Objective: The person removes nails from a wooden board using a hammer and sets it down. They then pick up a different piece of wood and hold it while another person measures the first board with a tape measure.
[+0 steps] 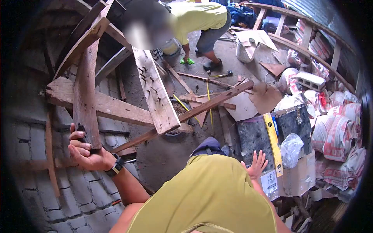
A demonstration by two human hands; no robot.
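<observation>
At the left, my left hand point(88, 154), with a watch on its wrist, has its fingers curled round the lower end of a dark, worn wooden beam point(85, 93). The beam slants up across another thick beam point(107, 108). Beside them, a pale board point(155, 91) with several nails standing out of it leans over a long narrow timber point(210, 105). My right hand point(256, 165) is empty, its fingers spread, just left of a yellow level point(273, 144) that rests against a dark, scuffed box point(252, 136).
A co-worker point(200, 17) bends forward at the top, one hand in a green glove point(187, 61) near the floor. Cement bags point(336, 136) and a hollow block point(309, 80) lie right. A white bucket point(245, 50) stands farther back. Grey blocks point(70, 186) form the left side.
</observation>
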